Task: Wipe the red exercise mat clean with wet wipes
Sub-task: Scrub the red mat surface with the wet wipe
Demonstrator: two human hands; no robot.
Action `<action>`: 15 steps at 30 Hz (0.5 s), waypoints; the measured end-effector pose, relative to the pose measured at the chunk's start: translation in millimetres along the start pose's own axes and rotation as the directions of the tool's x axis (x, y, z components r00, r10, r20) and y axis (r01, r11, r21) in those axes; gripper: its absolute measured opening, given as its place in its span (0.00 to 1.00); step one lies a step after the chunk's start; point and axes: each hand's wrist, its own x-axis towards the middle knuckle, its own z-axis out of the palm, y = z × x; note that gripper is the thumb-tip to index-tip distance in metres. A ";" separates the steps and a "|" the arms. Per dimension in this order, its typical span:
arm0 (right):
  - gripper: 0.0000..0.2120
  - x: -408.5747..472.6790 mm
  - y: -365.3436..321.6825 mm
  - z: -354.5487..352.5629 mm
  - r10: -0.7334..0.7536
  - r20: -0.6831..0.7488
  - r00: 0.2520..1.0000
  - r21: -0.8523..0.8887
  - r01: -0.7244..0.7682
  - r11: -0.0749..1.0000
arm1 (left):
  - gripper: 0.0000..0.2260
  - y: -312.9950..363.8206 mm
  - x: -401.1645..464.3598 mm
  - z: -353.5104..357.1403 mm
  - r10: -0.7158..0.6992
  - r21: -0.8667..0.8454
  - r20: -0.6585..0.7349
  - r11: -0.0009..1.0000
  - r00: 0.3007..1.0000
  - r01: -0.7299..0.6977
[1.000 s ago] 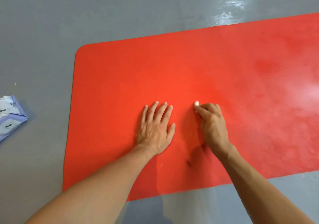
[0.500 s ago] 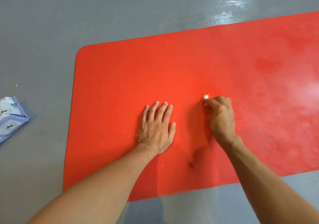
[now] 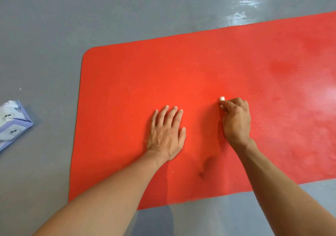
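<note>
Since a second ago I see right hand (image 3: pixel 236 119), gripping balled wipe (image 3: pixel 222 98), shifted rightward across mat (image 3: pixel 127 83); left hand (image 3: pixel 166 135) flat, open red beyond.

Even, bright light is filling the scene. Glare is shining off the grey floor (image 3: pixel 243 5) at one o'clock and washing out the red mat (image 3: pixel 318 97) at three o'clock. A soft shadow is falling at six o'clock. Wide-angle distortion is bending the mat's edges, and fine detail is looking slightly soft.
</note>
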 end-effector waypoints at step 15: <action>0.11 6.3 -9.1 11.9 0.085 -0.081 0.993 -0.011 -0.086 0.996 | 0.28 0.9 0.4 -0.4 -0.005 -0.008 -0.004 1.000 1.000 0.005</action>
